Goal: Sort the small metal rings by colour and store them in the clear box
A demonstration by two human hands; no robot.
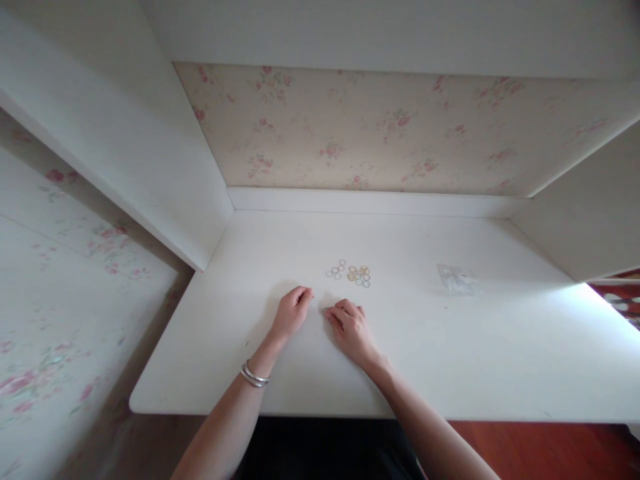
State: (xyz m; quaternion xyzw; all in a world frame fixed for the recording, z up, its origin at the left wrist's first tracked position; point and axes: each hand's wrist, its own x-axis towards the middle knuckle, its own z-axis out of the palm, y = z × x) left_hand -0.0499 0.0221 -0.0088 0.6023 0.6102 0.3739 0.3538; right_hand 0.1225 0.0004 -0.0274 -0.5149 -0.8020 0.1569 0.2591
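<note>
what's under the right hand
White desktop shows around the right hand; whatever lies directly beneath its palm and curled fingers is covered and can't be seen.

A wide white desk [500,367] stood against cream wallpaper [305,150] printed with pink flowers, framed by plain white panels [115,113]. Below lay a reddish floor [540,443], perhaps wood though dimly seen, while bright light [603,310] fell across the desk's right side.

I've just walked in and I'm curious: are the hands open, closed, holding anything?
Left hand: curled closed; anything held can't be seen.
Right hand: partly curled; whether it's holding anything can't be told.
</note>
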